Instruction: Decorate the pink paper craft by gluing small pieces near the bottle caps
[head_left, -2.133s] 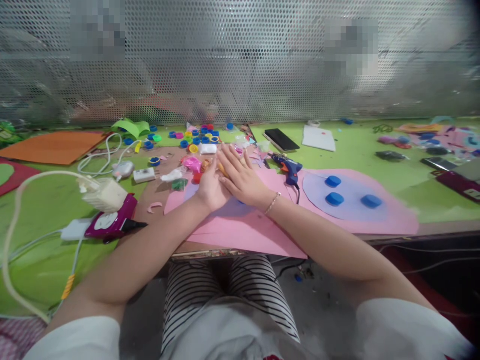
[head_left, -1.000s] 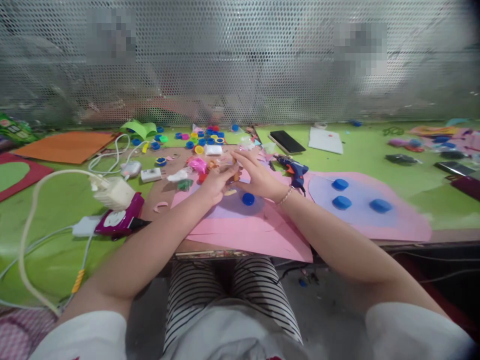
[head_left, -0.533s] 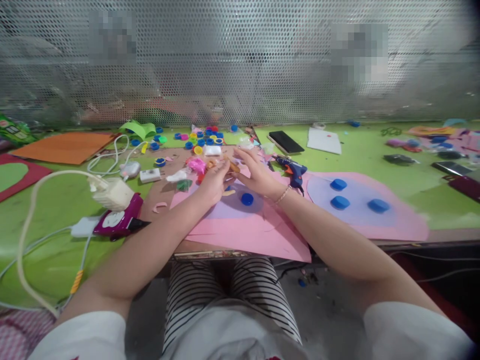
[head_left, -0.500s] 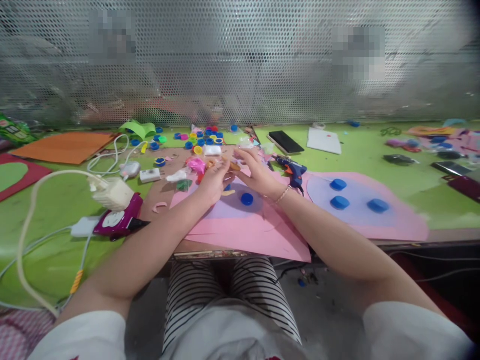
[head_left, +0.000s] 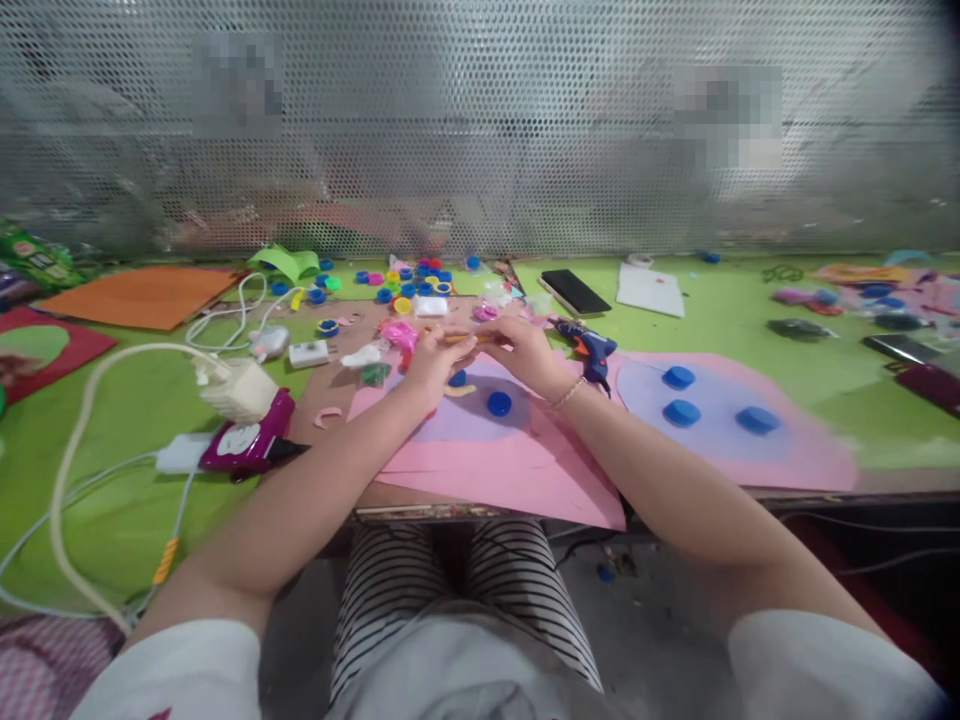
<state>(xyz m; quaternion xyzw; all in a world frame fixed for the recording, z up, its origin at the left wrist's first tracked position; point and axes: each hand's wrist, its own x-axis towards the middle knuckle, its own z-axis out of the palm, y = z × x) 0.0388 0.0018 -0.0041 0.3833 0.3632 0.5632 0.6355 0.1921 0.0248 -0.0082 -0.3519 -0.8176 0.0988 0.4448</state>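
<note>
My left hand and my right hand meet above a pink sheet with a light purple shape on it. Between their fingertips is a thin orange-tan strip, soft clay by its look, held level. Both hands are closed on it, one at each end. Under them on the purple shape lie a blue bottle cap, a second blue cap partly behind my left hand, and a curved cream strip. A pink lump in wrapping sits just beyond my left hand.
A blue glue gun lies right of my right hand. Farther right is another pink sheet with blue caps. Loose caps, a phone, a power strip and cables surround the work. Another person's hand shows far left.
My right hand has lowered and its fingers have closed onto the strip, which is now held level between both hands. Another person's hand has come in at the far left.
</note>
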